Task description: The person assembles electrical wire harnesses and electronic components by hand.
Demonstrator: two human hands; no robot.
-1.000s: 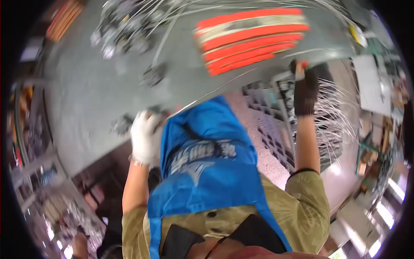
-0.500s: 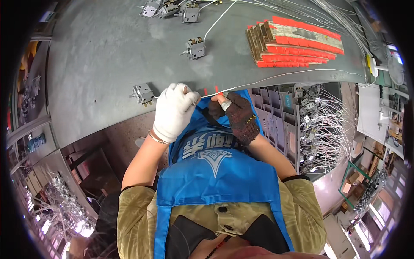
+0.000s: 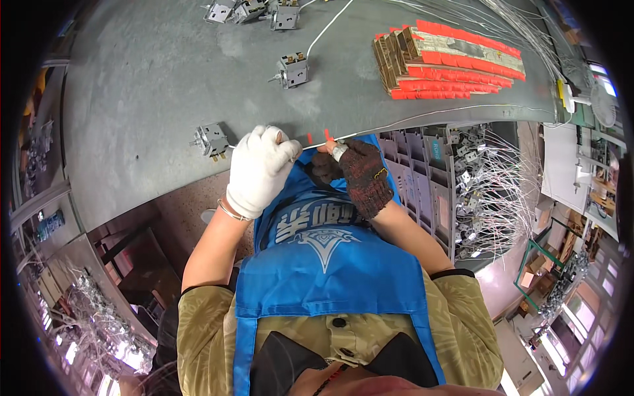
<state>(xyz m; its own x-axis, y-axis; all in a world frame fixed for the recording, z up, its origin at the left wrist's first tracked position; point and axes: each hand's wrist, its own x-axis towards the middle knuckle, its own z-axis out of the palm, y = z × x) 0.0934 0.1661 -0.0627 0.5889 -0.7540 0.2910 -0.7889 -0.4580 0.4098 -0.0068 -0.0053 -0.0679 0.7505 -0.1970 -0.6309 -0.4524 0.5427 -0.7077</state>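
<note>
My left hand [image 3: 263, 173], in a white glove, is closed with its fingertips pinching a thin white wire [image 3: 373, 131] at the table's near edge. Just left of it, a small metal control unit with a shaft and brass terminals [image 3: 212, 140] lies on the table; the wire runs from it into my left hand. My right hand [image 3: 363, 173], in a dark knitted glove with wrapped fingertips, is closed on the same wire a little to the right. Small strips of red tape [image 3: 327, 134] show at the edge by my right fingertips. The wire continues rightward across the table.
Another metal unit [image 3: 292, 70] with a white lead lies farther back, beyond it several more units [image 3: 284, 14]. At right is a stack of wooden strips with red tape [image 3: 456, 66]. Below the table's right side, a rack [image 3: 416, 165] stands beside many wired units [image 3: 485, 191].
The view has shifted slightly. Both hands keep their closed hold on the wire, with hardly any movement against the table.
</note>
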